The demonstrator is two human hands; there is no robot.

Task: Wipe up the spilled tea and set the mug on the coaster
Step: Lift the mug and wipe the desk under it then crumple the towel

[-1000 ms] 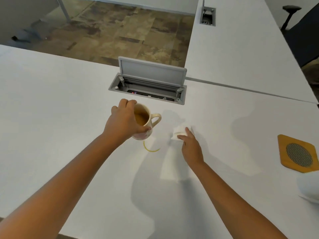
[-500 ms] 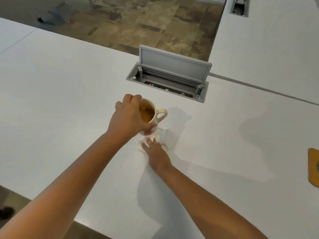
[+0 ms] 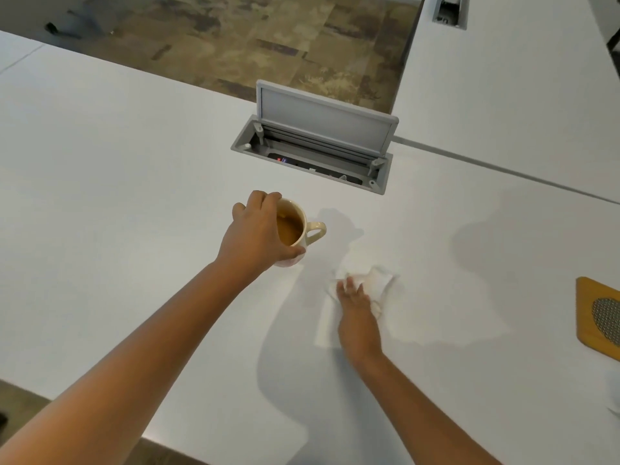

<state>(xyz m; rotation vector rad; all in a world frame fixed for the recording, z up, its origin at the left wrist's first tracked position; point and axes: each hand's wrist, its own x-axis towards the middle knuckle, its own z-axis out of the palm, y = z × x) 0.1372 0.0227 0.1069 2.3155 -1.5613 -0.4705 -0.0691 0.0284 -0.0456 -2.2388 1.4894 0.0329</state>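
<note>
The left hand grips the mug from above and the side, fingers curled over the far rim and thumb against the near wall. The mug sits low on or just over the white table; I cannot tell whether it touches. It holds a lot of brown tea, so it looks heavy for its size and apt to slop if tilted. Glazed and hard, it could slip in that grip; the free handle, pointing right, looks the surer hold for the carry to the coaster, well off to the right.

The right hand lies flat, fingers straight, pressing a crumpled tissue to the table right of the mug. The tissue looks soft and thin, likely weak once wet. No tea ring shows on the table.
</note>
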